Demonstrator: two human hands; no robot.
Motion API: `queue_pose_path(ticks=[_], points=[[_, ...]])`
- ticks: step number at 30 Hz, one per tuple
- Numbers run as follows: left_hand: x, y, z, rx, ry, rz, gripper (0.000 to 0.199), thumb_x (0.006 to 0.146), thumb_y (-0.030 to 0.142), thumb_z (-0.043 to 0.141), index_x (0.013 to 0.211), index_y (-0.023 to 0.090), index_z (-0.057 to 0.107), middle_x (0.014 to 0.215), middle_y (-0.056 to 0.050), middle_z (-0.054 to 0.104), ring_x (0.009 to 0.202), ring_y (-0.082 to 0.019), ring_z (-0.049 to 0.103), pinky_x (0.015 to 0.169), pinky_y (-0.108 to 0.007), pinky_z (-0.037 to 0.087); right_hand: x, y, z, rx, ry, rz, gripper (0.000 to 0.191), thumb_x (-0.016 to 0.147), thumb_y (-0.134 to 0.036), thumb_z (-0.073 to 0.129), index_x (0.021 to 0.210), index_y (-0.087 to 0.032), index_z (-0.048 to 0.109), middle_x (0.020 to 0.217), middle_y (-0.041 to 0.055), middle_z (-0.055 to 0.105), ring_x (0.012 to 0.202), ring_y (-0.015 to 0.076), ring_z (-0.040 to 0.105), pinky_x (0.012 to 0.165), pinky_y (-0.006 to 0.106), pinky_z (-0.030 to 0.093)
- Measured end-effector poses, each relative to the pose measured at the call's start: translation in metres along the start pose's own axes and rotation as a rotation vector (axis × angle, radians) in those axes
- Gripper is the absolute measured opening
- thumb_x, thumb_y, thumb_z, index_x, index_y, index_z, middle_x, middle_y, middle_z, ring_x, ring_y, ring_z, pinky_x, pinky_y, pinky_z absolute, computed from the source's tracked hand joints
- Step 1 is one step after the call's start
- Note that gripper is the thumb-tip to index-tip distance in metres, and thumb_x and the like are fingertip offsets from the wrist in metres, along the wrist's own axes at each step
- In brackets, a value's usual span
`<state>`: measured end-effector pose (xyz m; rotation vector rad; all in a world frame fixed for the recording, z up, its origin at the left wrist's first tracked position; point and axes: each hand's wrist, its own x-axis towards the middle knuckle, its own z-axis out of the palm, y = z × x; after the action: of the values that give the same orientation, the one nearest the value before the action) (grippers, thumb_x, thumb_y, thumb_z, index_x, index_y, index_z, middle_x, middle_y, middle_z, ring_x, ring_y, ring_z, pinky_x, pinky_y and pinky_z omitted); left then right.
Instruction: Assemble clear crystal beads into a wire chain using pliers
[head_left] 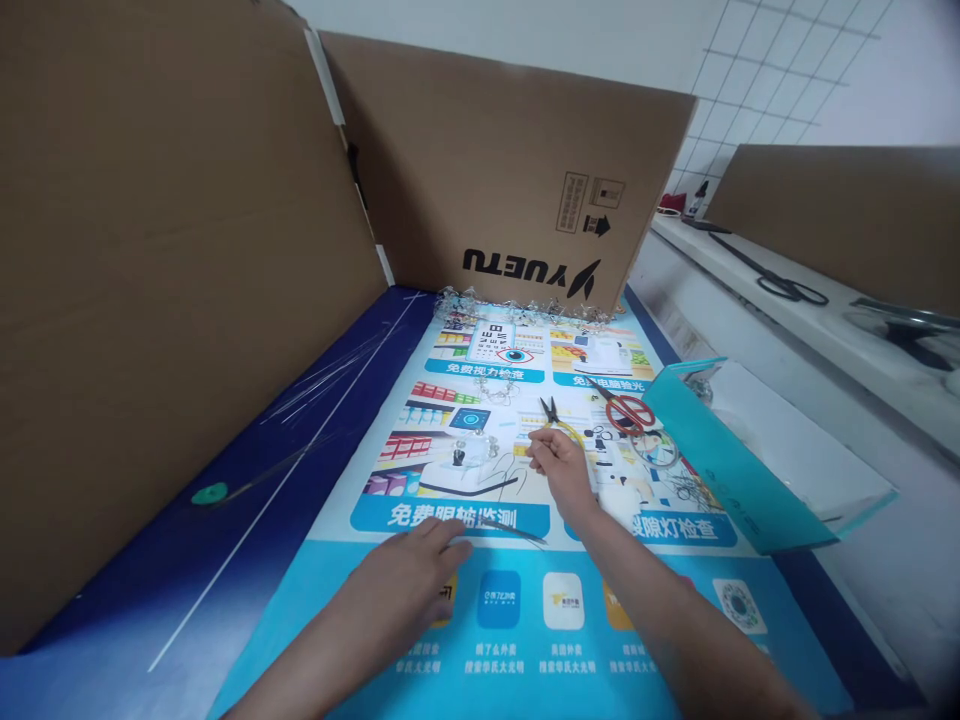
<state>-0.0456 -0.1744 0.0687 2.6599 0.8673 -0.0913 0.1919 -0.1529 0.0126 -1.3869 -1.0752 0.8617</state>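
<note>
My left hand (420,570) rests low over the printed poster, fingers bent and slightly apart, with no object visible in it. Just right of its fingertips lies a thin dark metal tool (517,532), possibly tweezers. My right hand (561,470) is closed in a pinch; whatever is between the fingertips is too small to make out. Beyond it lie pliers (551,410) with yellow handles, partly covered by the hand. Left of the right hand, a clear beaded piece (476,450) lies with thin wire loops. Another beaded strand (495,388) sits farther back.
Red-handled scissors (630,413), a roll of clear tape or wire (654,449) and tangled wire (694,490) lie right. A teal box (720,460) stands beside them. Cardboard walls (480,170) rise behind and left. A green spool (210,493) lies left.
</note>
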Motion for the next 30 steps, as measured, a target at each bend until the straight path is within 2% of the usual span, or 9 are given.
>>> queue_pose_path(ticks=[2,6,12,18,21,25,30], points=[[-0.006,0.000,0.007,-0.026,-0.010,-0.057,0.044,0.072,0.012,0.049,0.114,0.025,0.052,0.123,-0.006,0.048,0.113,-0.027,0.041,0.087,-0.038,0.040,0.000,0.000,0.000,0.015,-0.006,0.005,0.024,0.079,-0.037,0.047,0.094,-0.021,0.056,0.075,0.0009,0.059,0.061,0.0105,0.052,0.056,0.023,0.041],[-0.014,-0.003,0.016,-0.137,0.024,-0.140,0.031,0.077,0.009,0.040,0.099,0.023,0.056,0.109,-0.005,0.053,0.102,-0.022,0.047,0.079,-0.031,0.044,-0.001,-0.002,0.001,0.028,-0.018,0.011,0.022,0.077,-0.036,0.049,0.092,-0.021,0.057,0.072,0.0000,0.058,0.060,0.0105,0.052,0.056,0.023,0.040],[-0.017,-0.012,0.023,-0.230,0.105,-0.114,0.020,0.084,0.016,0.037,0.089,0.021,0.055,0.096,-0.004,0.054,0.092,-0.018,0.049,0.079,-0.028,0.041,-0.002,-0.002,0.001,0.033,-0.023,0.017,0.022,0.077,-0.037,0.050,0.090,-0.021,0.057,0.072,-0.0004,0.059,0.060,0.0105,0.052,0.056,0.024,0.041],[-0.015,-0.014,0.022,-0.167,0.189,-0.143,0.018,0.086,0.021,0.038,0.083,0.019,0.056,0.088,-0.004,0.056,0.085,-0.018,0.050,0.074,-0.029,0.041,-0.001,0.000,0.001,0.040,-0.039,0.034,0.025,0.076,-0.039,0.051,0.092,-0.021,0.057,0.073,-0.0002,0.059,0.059,0.0099,0.051,0.056,0.023,0.040],[-0.004,-0.007,0.017,-0.134,0.207,-0.080,0.016,0.084,0.019,0.041,0.091,0.020,0.056,0.093,-0.005,0.055,0.087,-0.019,0.050,0.075,-0.029,0.041,-0.001,0.000,0.002,0.036,-0.046,0.036,0.026,0.075,-0.039,0.051,0.092,-0.021,0.056,0.074,0.0003,0.059,0.060,0.0102,0.052,0.056,0.024,0.041],[0.024,0.003,0.012,-0.091,0.226,0.001,0.016,0.083,0.018,0.044,0.094,0.020,0.056,0.094,-0.004,0.055,0.089,-0.019,0.051,0.072,-0.029,0.042,-0.002,-0.001,0.002,0.021,-0.051,0.025,0.027,0.075,-0.040,0.051,0.092,-0.020,0.056,0.073,0.0010,0.058,0.059,0.0107,0.051,0.055,0.024,0.041],[0.056,0.007,0.017,-0.074,0.211,0.039,0.017,0.084,0.018,0.043,0.097,0.019,0.055,0.094,-0.005,0.054,0.091,-0.020,0.050,0.074,-0.029,0.042,-0.002,-0.002,0.001,0.015,-0.063,0.009,0.026,0.076,-0.039,0.049,0.091,-0.020,0.056,0.072,0.0005,0.058,0.060,0.0108,0.052,0.056,0.024,0.041]])
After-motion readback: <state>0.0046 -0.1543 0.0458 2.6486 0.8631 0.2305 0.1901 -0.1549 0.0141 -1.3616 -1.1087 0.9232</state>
